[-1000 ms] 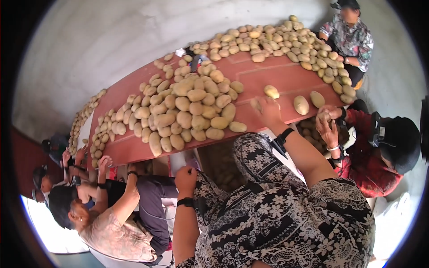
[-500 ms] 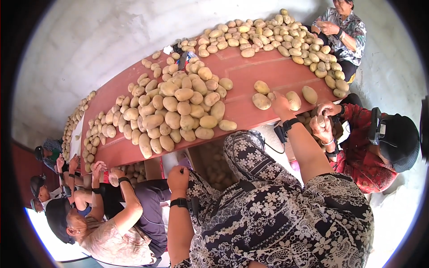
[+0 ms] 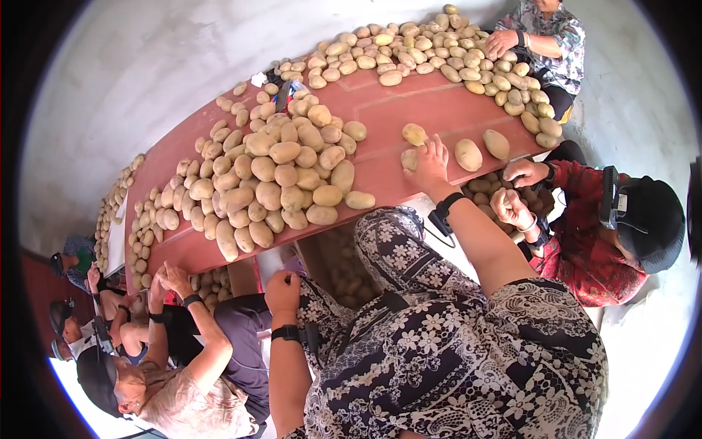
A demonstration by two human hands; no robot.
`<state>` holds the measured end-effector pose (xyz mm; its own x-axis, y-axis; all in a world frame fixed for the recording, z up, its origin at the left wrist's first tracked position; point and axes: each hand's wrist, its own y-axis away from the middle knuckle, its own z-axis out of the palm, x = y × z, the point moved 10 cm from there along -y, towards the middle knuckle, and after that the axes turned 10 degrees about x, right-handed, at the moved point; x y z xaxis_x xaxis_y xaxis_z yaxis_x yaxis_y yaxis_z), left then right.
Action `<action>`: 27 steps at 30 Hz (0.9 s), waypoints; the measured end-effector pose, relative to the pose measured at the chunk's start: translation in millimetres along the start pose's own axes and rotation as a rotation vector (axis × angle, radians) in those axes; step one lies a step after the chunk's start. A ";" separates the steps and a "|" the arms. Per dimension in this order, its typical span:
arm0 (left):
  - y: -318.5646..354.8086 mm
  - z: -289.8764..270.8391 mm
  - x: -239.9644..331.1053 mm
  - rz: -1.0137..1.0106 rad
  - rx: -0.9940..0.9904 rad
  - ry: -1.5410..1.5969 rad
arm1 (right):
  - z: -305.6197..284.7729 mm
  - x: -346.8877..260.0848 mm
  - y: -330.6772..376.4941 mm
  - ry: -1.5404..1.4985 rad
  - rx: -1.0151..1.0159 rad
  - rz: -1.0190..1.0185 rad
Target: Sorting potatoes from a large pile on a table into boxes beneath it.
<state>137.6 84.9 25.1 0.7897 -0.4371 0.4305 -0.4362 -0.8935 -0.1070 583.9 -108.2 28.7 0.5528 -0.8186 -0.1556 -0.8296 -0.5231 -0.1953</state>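
Note:
My right hand (image 3: 430,170) lies at the near edge of the red table (image 3: 380,175), fingers stretched out and apart. Its thumb side touches a tan potato (image 3: 409,159), which the hand partly covers. Just beyond is a yellowish potato (image 3: 414,134); two more, an oval potato (image 3: 468,155) and a paler potato (image 3: 496,144), lie to the right of the hand. Over my lap, my left hand (image 3: 282,293) is closed in a fist. A small dark bit shows at its top, too little to name.
A large potato heap (image 3: 267,172) covers the table's middle left, and another potato pile (image 3: 431,51) runs along the far edge. Co-workers sit left, right and at the far right. Below the table stand a cardboard box (image 3: 318,263) with potatoes and, beside the right co-worker, more potatoes (image 3: 482,192).
My right hand has moved left over the tan potato, and its fingers have spread. The far-right person's hand has come down to the pile. The left co-worker's hands have come together.

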 end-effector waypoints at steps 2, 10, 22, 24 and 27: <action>-2.3 -1.3 -0.6 0.010 0.015 0.009 | -1.9 6.6 4.9 -0.018 0.011 0.038; 0.7 -2.6 -4.1 -0.008 0.011 0.001 | 9.7 37.3 -1.1 -0.169 0.017 0.173; 1.6 -4.8 -12.2 -0.017 0.051 0.011 | -19.7 -100.4 25.1 -0.473 0.115 -0.568; 1.4 -4.8 -10.4 -0.011 0.038 0.022 | 13.0 -135.7 43.0 -0.433 -0.223 -0.674; 3.4 -6.0 -9.0 -0.006 0.038 0.034 | 12.7 -148.2 56.8 -0.532 -0.201 -0.579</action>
<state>126.4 86.4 26.2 0.7769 -0.4287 0.4611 -0.4145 -0.8995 -0.1381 455.9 -13.5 28.3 0.8203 -0.2089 -0.5323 -0.3704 -0.9033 -0.2163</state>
